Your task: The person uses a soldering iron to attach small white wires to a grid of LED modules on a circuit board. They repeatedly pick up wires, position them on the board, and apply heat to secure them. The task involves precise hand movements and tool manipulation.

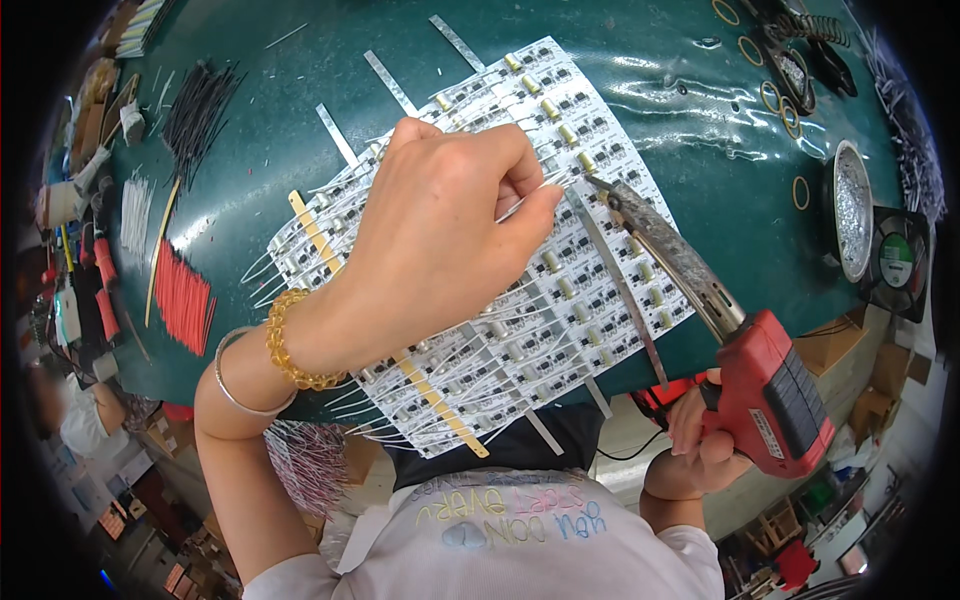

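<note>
My left hand point(440, 220) reaches over a white panel of small circuit boards point(610, 345), its thumb and forefinger pinching a thin white wire point(566, 178). The wire's end lies near a row of components. Held in my right hand point(698, 440) is a red soldering gun point(768, 395), tilted so that its dark tip comes down at the board close to the wire's end. Many other white wires point(360, 420) stick out along the panel's left side. Flat metal strips point(620, 285) and yellow strips point(440, 405) run across the panel. The palm hides part of the panel's middle.
On the green table lie bundles of black wires point(205, 115), red wires point(183, 298) and white wires point(135, 215). To the right are a round metal dish point(852, 210), a small black fan point(897, 255), yellowish rings point(800, 193) and a coiled-spring stand point(820, 28).
</note>
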The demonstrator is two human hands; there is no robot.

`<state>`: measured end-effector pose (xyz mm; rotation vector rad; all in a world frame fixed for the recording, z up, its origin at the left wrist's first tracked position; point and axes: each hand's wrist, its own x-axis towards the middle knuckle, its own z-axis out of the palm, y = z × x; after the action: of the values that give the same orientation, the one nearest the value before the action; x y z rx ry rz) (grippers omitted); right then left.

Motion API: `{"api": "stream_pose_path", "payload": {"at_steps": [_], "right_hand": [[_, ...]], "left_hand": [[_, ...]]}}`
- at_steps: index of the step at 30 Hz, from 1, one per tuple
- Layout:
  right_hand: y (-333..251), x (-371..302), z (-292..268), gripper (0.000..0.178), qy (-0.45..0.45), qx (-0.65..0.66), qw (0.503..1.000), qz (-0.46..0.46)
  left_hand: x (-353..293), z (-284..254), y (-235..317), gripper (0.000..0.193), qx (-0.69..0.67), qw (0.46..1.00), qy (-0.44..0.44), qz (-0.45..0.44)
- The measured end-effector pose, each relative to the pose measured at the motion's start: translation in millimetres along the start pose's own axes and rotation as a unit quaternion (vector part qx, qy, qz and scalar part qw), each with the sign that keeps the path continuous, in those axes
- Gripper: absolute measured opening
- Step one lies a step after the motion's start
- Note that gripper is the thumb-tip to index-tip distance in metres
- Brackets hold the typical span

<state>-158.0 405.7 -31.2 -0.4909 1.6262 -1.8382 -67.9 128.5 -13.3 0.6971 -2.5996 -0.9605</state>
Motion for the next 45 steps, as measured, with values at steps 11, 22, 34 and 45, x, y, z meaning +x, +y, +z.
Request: {"api": "stream_pose_path", "payload": {"at_steps": [11,22,34,45], "right_hand": [[6.2,14.2,12.5,0.073,0.002,-0.098,0.991,-0.089],[-3.0,13.3,16.6,0.075,-0.015,-0.082,0.994,-0.074],[-3.3,9.1,13.9,0.075,0.023,-0.022,0.995,-0.098],[0.0,2.8,8.6,0.069,-0.022,-0.064,0.995,-0.07]], "left_hand": [[0.0,3.4,-1.8,0.017,-0.008,1.0,0.01,0.003],[-0.7,2.1,-0.7,0.016,-0.003,1.0,0.012,0.005],[-0.3,-37.6,21.4,0.011,0.044,0.999,0.011,0.03],[1.2,3.4,4.5,0.013,0.035,0.998,-0.013,0.044]]}}
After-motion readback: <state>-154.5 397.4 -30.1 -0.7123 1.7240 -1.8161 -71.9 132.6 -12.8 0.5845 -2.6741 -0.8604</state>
